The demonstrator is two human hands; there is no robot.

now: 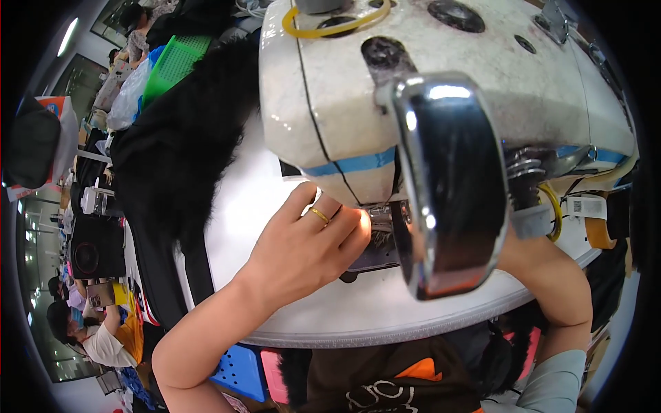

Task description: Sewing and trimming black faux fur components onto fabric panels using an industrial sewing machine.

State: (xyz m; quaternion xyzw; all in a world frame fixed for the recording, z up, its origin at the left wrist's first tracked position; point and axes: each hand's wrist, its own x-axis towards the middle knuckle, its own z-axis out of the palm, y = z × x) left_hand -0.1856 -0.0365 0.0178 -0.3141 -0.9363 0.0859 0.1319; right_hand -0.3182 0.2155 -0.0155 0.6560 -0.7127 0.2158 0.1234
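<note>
A white sewing machine (pixel 330 103) with a strip of blue tape fills the upper middle. My left hand (pixel 306 241), a gold ring on one finger, is at the lit sewing area beside the presser foot (pixel 381 215). Its fingers are bent and close together; whatever they pinch is hidden beneath them. The wrist of my right hand (pixel 513 249) shows behind a big chrome-edged part (pixel 451 186), which covers the fingers. A bit of dark, hairy material (pixel 383 239) lies under the foot. Black fur with black cloth (pixel 200 117) spreads over the left of the white table (pixel 237 189).
A green perforated basket (pixel 175 65) stands at the far left. A blue perforated plastic piece (pixel 239 372) is below the table's curved front edge. Other people work at the left, one in a white top (pixel 107 346). A yellow tube (pixel 553 210) hangs by the machine's right side.
</note>
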